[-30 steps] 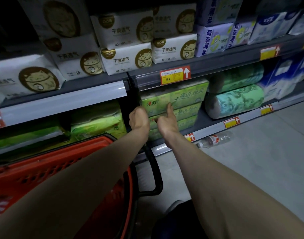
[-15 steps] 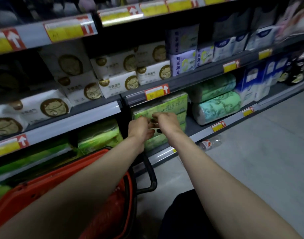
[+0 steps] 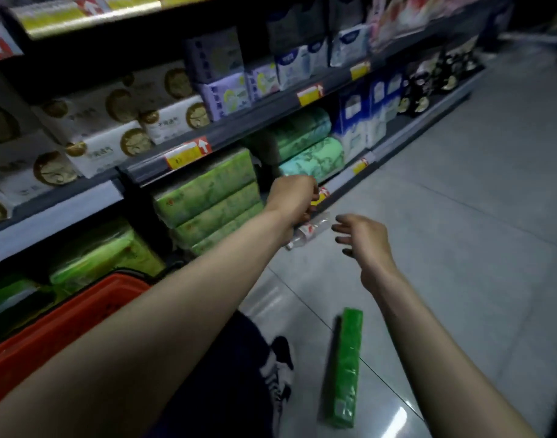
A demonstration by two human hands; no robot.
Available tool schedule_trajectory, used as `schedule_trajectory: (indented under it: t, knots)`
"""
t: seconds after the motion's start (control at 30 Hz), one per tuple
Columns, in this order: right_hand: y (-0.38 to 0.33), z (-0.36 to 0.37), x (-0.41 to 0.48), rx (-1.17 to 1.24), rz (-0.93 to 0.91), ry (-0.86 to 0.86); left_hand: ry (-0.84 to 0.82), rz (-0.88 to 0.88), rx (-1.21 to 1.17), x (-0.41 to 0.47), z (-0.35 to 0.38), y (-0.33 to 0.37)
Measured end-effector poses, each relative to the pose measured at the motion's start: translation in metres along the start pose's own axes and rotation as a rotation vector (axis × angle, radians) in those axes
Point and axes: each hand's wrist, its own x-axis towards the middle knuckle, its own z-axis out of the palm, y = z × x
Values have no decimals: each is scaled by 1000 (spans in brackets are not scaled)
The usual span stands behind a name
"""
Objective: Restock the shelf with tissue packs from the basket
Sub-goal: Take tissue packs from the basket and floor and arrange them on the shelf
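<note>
Reaching low in front of the bottom shelf point(image 3: 340, 183), person has both bare arms out. Left hand point(image 3: 293, 197) is at the shelf's front edge, just right of the stacked green tissue packs point(image 3: 207, 200). Its fingers point(image 3: 313, 197) are curled inward, and I can't tell if they hold anything. Right hand point(image 3: 362, 238) hangs over the floor point(image 3: 460, 216), apart from the shelf, fingers spread and relaxed, gripping nothing.

One loose green tissue pack point(image 3: 345, 368) lies on the floor between the two forearms, long side running away from the person and motion-blurred. It's just right of a dark shoe point(image 3: 280, 371), and neither hand touches it.

Red basket point(image 3: 65, 320) sits bottom left, under the left forearm and against the shelf front; its contents aren't visible. A clear plastic bottle point(image 3: 308, 230) lies on its side on the floor by the shelf edge, between the two hands.

On the bottom shelf right of the stack are green-wrapped roll packs point(image 3: 308, 143), two high. A yellow-red price tag point(image 3: 188, 153) sits on the rail above the stack. The shelf above holds white packs with round brown logos point(image 3: 113, 143).
</note>
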Motion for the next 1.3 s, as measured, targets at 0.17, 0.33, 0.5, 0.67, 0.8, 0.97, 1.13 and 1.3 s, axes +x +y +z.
schedule_trajectory:
  t: [0.17, 0.33, 0.5, 0.67, 0.8, 0.97, 1.13, 1.3]
  knots:
    - [87, -41, -3, -94, 188, 75, -177, -174, 140, 3, 63, -54]
    - [153, -51, -12, -167, 331, 125, -224, -334, 301, 5, 89, -140]
    - [215, -42, -24, -284, 452, 111, -137, -509, 376, 9, 88, -219]
    - [277, -27, -40, -442, 558, 74, -265, -670, 252, 2, 93, -302]
    - [314, -18, -46, -524, 614, 27, -344, -779, 79, 0, 87, -329]
    - [324, -13, -49, -649, 593, 20, -313, -806, 93, -6, 77, -329]
    - [320, -15, -51, -752, 579, 7, -392, -804, 37, -2, 82, -339]
    - [274, -16, -42, -704, 482, 40, -280, -684, 193, 23, 80, -328]
